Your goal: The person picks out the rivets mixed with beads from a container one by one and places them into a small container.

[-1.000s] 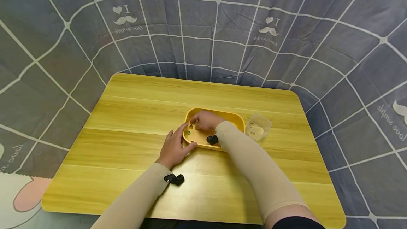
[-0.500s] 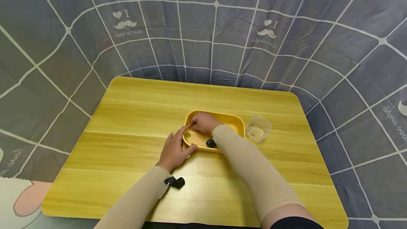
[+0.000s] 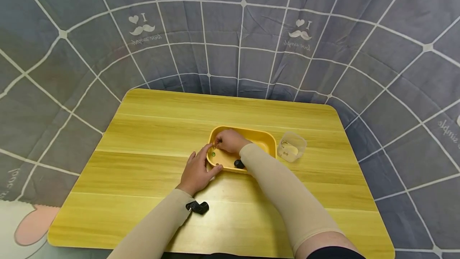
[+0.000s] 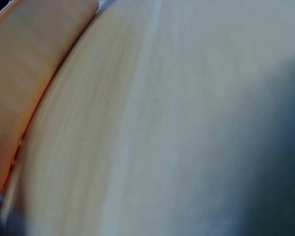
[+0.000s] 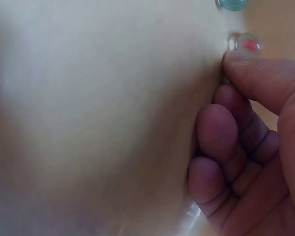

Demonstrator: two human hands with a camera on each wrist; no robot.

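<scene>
A shallow yellow tray sits on the wooden table. My right hand reaches down into its left end, fingers curled and thumb near the index finger. At the thumb tip, a clear marble with a red core shows in the right wrist view. A green marble lies nearby on the tray floor. Whether something is pinched between thumb and index finger is hidden. My left hand rests against the tray's left corner, thumb at the front rim and fingers extended along the side. The left wrist view catches the tray's outer wall.
Just right of the tray stands a clear plastic container with some small things in it, too small to identify. A black wrist camera projects from the left sleeve. A grey checked curtain hangs behind the table.
My right hand has lowered slightly toward the tray's left end, its fingertips closing in on the reddish marble there. The left hand stays at the tray's corner. The head view has shifted slightly.
</scene>
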